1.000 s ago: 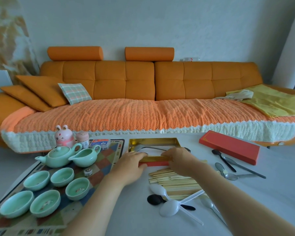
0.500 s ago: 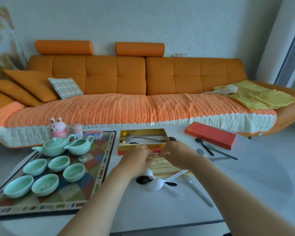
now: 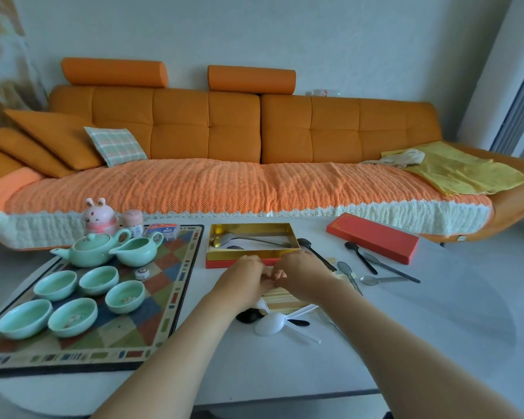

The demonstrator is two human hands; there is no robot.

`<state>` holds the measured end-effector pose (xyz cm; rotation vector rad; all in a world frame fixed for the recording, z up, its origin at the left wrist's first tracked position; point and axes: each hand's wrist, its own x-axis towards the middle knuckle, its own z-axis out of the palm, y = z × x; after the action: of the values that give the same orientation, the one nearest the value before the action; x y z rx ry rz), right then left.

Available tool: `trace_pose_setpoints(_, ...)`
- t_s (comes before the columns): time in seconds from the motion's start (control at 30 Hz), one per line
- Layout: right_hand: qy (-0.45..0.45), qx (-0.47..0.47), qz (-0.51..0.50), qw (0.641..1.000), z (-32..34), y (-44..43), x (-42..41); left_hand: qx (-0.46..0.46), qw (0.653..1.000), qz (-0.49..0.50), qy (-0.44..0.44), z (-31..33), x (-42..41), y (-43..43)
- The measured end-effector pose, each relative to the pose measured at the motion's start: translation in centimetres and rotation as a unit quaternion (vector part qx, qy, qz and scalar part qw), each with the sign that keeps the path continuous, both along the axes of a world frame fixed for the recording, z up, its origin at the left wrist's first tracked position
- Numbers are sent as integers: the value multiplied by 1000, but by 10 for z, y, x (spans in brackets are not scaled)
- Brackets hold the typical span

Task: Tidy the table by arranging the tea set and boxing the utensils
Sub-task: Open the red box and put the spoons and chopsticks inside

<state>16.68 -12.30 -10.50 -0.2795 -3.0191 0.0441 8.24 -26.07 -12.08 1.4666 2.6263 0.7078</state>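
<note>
Both hands meet over a pile of wooden chopsticks in the middle of the white table. My left hand and my right hand curl their fingers onto the pile, fingertips touching each other. Just beyond them stands an open gold box on a red base, with metal spoons inside. Its red lid lies at the right. Loose spoons lie between lid and hands; a white plastic spoon and a black spoon lie nearer. A green teapot, pitcher and several cups sit on a chequered mat.
A pink rabbit figure, a pink jar and a small blue box stand at the mat's far edge. An orange sofa runs along the far side of the table. The table's rounded near edge is close to me.
My hands have drawn back from the gold box's near wall to the chopstick pile and come together over it. The view has shifted slightly.
</note>
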Motion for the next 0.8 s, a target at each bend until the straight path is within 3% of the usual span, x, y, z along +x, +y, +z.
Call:
trace_pose_setpoints(0.23,30,-180,-8,983,7,-10,-8,-8,999,39,-35,8,-19,-15)
trace_pose_setpoints(0.4,-28,-123,12,992,12,-9,-7,12,1000,2,-27,3,-17,-19)
trace_pose_setpoints(0.63,-29,-148,-6,989,13,-2,-8,-13,1000,23,9,1,-28,-21)
trace_pose_setpoints(0.8,-47,-104,11,993,10,10,-2,-37,998,33,47,4,-40,-32)
